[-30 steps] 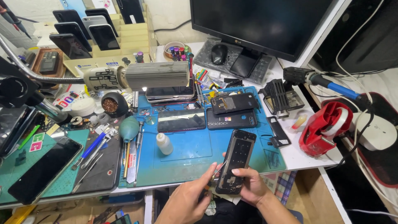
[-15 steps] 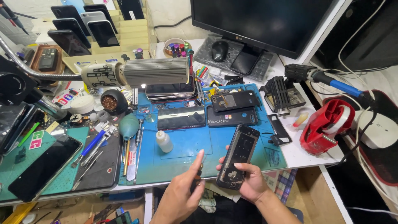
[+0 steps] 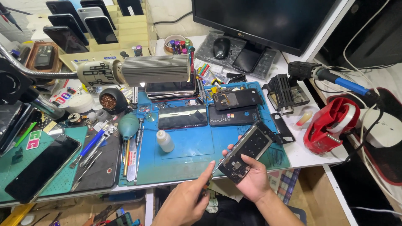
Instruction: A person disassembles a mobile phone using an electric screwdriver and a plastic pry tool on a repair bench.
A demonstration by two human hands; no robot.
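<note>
Lower centre: right hand [image 3: 251, 182] cradles the opened black phone [image 3: 247, 151], thin, rigid, fragile, by its edges; left hand [image 3: 188, 201] pinches a slim tool [image 3: 213, 169] at it.

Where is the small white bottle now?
The small white bottle stands on the blue mat, left of centre, beside the teal air blower.

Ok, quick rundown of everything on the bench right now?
opened phone: one, black, in right hand
small tool: one, dark, in left hand
blue mat: one, bench centre
phone parts: several, black, back of mat
squeeze bottle: one, white, on mat
air blower: one, teal, mat's left edge
monitor: one, black, rear
tape dispenser: one, red, right
left hand: pinching tool
right hand: gripping phone
</note>
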